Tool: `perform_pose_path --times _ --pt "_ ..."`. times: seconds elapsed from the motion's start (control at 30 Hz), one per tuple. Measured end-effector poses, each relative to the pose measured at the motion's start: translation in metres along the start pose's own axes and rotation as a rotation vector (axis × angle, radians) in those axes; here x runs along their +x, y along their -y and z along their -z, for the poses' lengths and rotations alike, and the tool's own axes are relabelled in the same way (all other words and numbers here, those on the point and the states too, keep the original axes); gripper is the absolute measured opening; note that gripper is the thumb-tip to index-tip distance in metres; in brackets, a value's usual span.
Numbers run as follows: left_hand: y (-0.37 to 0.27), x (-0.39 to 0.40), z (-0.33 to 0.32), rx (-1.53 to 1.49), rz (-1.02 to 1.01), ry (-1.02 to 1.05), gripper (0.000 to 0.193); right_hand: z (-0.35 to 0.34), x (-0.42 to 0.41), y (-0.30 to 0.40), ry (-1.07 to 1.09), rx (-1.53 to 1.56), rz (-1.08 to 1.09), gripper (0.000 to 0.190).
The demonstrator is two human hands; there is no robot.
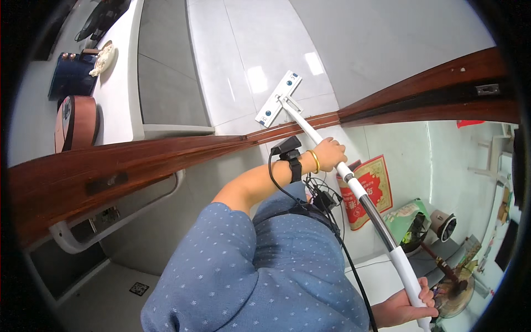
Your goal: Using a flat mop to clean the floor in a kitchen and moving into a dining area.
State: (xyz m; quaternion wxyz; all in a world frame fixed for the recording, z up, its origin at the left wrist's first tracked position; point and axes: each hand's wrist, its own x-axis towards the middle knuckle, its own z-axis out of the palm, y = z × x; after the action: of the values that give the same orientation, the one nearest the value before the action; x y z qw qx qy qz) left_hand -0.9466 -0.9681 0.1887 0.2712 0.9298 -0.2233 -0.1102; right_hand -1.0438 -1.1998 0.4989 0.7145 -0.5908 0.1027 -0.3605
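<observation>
A white flat mop crosses the view diagonally. Its rectangular mop head (286, 88) rests on glossy floor tiles just beyond a wooden door threshold (315, 122). My left hand (330, 155) wraps the upper white stretch of the mop pole (377, 220), below the head joint. On that wrist are a gold bangle (315, 161) and a black strap carrying a small black device (286, 145). Near the lower right, my right hand (408, 302) grips the white handle end of the same pole. Cables (323, 195) hang between my left forearm and the pole.
Wooden door frames (423, 91) flank the doorway on both sides. At left, a white counter (120, 95) bears a pink appliance (79, 122) and a bowl (103, 60). A red printed mat or sack (367, 193), a green bag (408, 220), a bin (443, 224) and a fan (454, 294) stand right.
</observation>
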Motion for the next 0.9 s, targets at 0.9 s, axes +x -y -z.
perform_pose_path --times 0.9 --pt "-0.132 -0.068 -0.201 -0.249 -0.256 0.144 0.019 0.283 -0.089 0.044 0.147 0.135 -0.343 0.018"
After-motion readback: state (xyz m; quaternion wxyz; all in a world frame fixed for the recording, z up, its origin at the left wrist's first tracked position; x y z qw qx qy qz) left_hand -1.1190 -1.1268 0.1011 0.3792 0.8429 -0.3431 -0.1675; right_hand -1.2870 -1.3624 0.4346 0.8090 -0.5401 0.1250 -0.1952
